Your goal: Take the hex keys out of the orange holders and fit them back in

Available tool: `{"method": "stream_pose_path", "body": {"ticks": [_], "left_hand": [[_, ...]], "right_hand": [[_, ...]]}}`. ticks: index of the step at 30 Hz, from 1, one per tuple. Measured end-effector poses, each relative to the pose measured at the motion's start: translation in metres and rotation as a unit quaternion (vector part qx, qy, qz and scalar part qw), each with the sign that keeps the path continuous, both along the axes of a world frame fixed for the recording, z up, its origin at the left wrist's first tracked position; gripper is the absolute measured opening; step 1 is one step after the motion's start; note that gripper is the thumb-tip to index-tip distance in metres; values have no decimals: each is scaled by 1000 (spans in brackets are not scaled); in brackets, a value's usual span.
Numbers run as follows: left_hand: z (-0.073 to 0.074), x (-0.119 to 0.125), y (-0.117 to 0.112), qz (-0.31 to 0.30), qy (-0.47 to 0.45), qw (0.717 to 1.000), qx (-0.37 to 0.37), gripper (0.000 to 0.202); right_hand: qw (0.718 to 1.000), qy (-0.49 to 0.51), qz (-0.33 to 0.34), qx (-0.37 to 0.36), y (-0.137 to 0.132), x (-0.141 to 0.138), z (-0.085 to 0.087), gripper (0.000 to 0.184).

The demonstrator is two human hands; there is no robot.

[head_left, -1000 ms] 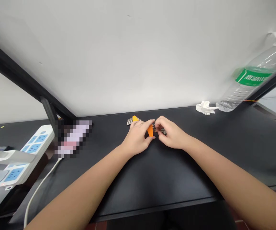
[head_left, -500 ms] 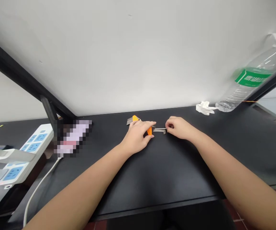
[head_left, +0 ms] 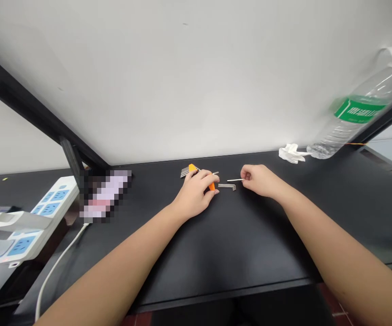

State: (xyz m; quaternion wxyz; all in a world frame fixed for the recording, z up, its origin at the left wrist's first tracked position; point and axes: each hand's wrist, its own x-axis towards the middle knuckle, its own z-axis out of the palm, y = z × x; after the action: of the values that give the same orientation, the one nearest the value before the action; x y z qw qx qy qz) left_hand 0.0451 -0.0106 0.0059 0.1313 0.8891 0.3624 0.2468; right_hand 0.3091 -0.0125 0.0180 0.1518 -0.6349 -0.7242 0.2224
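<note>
My left hand point(head_left: 196, 192) is closed around an orange hex key holder point(head_left: 211, 185) that rests on the black table point(head_left: 236, 244). Metal key ends point(head_left: 184, 171) stick out of the holder on its far left side. My right hand point(head_left: 258, 180) pinches one thin hex key point(head_left: 234, 180), held level and clear of the holder, pointing left. A few loose hex keys point(head_left: 227, 186) lie on the table between the two hands, just right of the holder.
A crumpled white tissue point(head_left: 291, 152) and a clear water bottle with a green label point(head_left: 355, 117) sit at the back right. A white power strip point(head_left: 34, 217) with a cable is at the left, beside a blurred object point(head_left: 104, 194). A white wall stands behind the table.
My right hand has drawn away to the right from the holder, pulling out one hex key. The left hand has stayed on the holder.
</note>
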Motion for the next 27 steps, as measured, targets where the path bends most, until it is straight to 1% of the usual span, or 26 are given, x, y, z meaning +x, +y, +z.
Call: {"method": "stream_pose_path", "body": {"ticks": [2, 5, 8, 12, 17, 19, 23, 27], "left_hand": [[1, 0, 0, 2, -3, 1000, 10, 19], [3, 0, 0, 11, -12, 1000, 26, 20], [4, 1, -1, 14, -20, 999, 30, 24], [4, 1, -3, 20, -22, 999, 18, 29], [-1, 1, -2, 45, -33, 998, -15, 55], [-3, 0, -2, 57, -41, 997, -21, 59], [-5, 0, -1, 46, -31, 998, -20, 64], [-5, 0, -1, 37, -21, 999, -10, 70]], "right_hand": [[996, 65, 38, 55, -2, -1, 3, 9], [976, 137, 102, 134, -9, -7, 9, 11], [958, 177, 140, 176, -15, -12, 13, 14], [950, 182, 148, 207, -18, -12, 17, 15], [944, 176, 159, 229, -19, -11, 19, 17], [941, 162, 177, 238, -20, -13, 18, 18], [931, 135, 205, 272, -21, -20, 14, 21], [927, 101, 227, 281, -23, -23, 11, 25]]}}
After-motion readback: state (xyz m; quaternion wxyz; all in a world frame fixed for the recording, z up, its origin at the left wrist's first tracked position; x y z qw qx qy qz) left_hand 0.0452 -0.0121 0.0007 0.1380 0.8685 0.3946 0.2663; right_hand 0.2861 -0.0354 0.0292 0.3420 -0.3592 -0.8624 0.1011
